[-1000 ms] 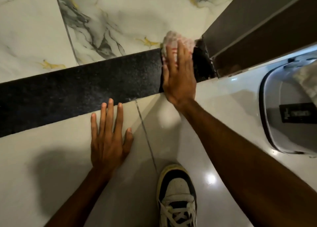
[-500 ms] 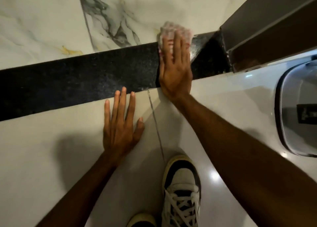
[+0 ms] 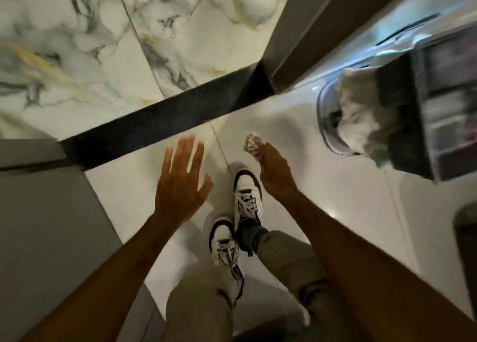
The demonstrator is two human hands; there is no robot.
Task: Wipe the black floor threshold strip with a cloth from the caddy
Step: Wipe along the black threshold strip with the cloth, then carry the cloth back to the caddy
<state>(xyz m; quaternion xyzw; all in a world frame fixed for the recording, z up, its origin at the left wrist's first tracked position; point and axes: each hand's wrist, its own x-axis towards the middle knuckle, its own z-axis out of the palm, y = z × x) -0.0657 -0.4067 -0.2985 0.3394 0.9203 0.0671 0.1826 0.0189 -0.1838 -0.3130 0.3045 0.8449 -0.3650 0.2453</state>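
Note:
The black threshold strip (image 3: 165, 121) runs diagonally across the floor, from the lower left up to the door frame at upper right. My right hand (image 3: 275, 172) hangs in the air above the white tile, closed around a small bunched pink-and-white cloth (image 3: 251, 145) that pokes out past the fingers. It is off the strip, on the near side. My left hand (image 3: 180, 184) is lifted with fingers spread and holds nothing. The dark caddy (image 3: 423, 114) stands at the right, with white cloths (image 3: 361, 114) draped over its near side.
A brown door frame (image 3: 304, 34) meets the strip's far end. A grey wall or panel (image 3: 46, 225) fills the left. My two sneakers (image 3: 246, 192) stand on the glossy white tile just behind the strip. Marble-patterned tile (image 3: 90, 44) lies beyond it. A dark object (image 3: 467, 228) sits at the right edge.
Both hands have lifted off the floor. My right hand pulled the cloth back from the strip and bunched it. The view has risen and swung right, showing my legs and the caddy.

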